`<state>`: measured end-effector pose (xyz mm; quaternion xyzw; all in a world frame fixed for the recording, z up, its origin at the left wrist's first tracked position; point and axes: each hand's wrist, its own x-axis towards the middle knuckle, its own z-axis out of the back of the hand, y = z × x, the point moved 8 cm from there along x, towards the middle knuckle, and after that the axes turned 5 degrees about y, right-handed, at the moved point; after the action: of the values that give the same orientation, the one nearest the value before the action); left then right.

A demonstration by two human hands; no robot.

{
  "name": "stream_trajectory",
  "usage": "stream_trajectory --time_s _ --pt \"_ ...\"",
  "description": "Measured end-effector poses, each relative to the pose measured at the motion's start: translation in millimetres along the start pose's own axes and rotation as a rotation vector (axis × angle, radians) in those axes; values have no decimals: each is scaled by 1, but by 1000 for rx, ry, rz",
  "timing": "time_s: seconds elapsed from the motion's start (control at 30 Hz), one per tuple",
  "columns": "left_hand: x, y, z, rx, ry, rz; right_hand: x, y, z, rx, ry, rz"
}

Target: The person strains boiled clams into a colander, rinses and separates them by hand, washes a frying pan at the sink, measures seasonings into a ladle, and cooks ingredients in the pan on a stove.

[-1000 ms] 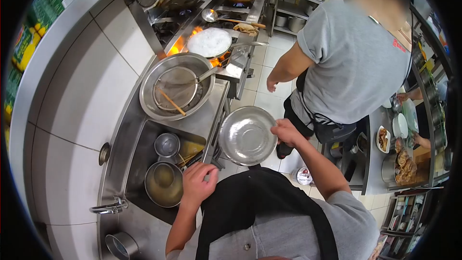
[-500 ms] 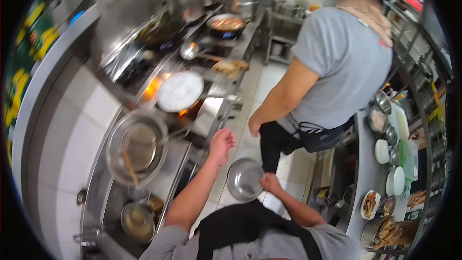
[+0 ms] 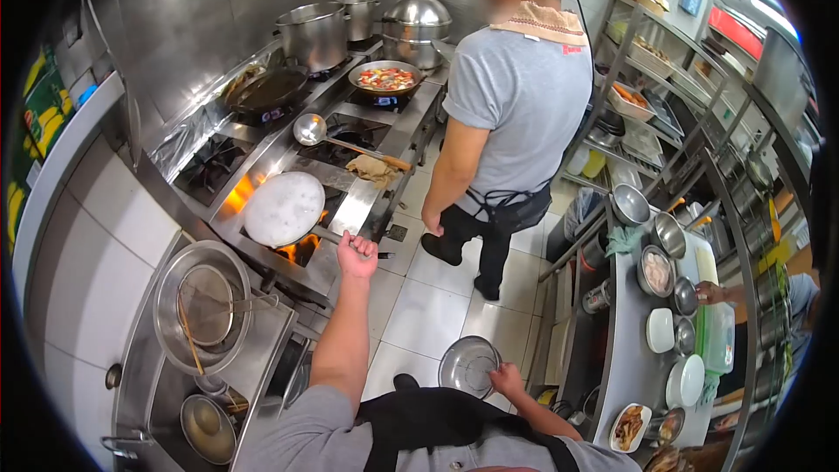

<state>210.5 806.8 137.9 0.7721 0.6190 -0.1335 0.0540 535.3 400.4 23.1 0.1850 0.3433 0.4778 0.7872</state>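
Observation:
My left hand is closed around the handle of a pan filled with white, foamy liquid. The pan sits over a burner with orange flames licking at its side and front. Low in front of my body, my right hand grips the rim of a metal bowl, which looks empty. Beyond the pan, a ladle lies across the stove beside a crumpled brown cloth.
A pan of chopped colourful food cooks farther back, near a large pot. A strainer rests in a basin at left. A co-worker stands ahead. Bowls and dishes fill the right counter, where another person's hand reaches in.
My left hand has gone from hanging free beside the stove to holding the pan's handle. The bowl stays in my right hand. My view has shifted, and the co-worker appears farther left.

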Motion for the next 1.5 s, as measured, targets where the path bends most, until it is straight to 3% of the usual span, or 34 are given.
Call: stream_trajectory --time_s 0.07,0.13,0.2,0.3,0.4,0.47,0.53,0.6,0.73,0.9,1.03,1.13,1.5 --pt "-18 -9 -2 -25 -61 -6 13 -25 1 64 -54 13" --pt "-30 -15 -4 130 -67 105 17 -11 12 49 -62 47" --pt "-41 -26 2 158 -85 88 23 -5 17 31 -53 68" --pt "-57 -37 15 286 -63 225 49 -22 -5 86 -6 -36" --pt "-65 -45 17 312 -46 226 73 -31 -23 135 -29 105" --pt "-73 -47 18 306 -59 230 79 -7 -14 -4 -80 200" --pt "-82 -48 17 307 -55 244 90 -4 -24 138 -3 219" --pt "-89 -50 15 337 -82 256 101 -14 -33 206 72 83" --pt "-106 -53 5 365 -65 283 113 -18 -43 235 59 28" --pt "-130 -49 -27 334 -13 321 114 25 -29 497 118 10" --pt "-161 -41 -57 367 -11 311 120 62 -15 563 92 81" --pt "-187 -41 -85 432 -3 287 133 83 -1 618 75 9" --pt "-335 -63 -163 381 123 411 145 262 124 497 -137 347"
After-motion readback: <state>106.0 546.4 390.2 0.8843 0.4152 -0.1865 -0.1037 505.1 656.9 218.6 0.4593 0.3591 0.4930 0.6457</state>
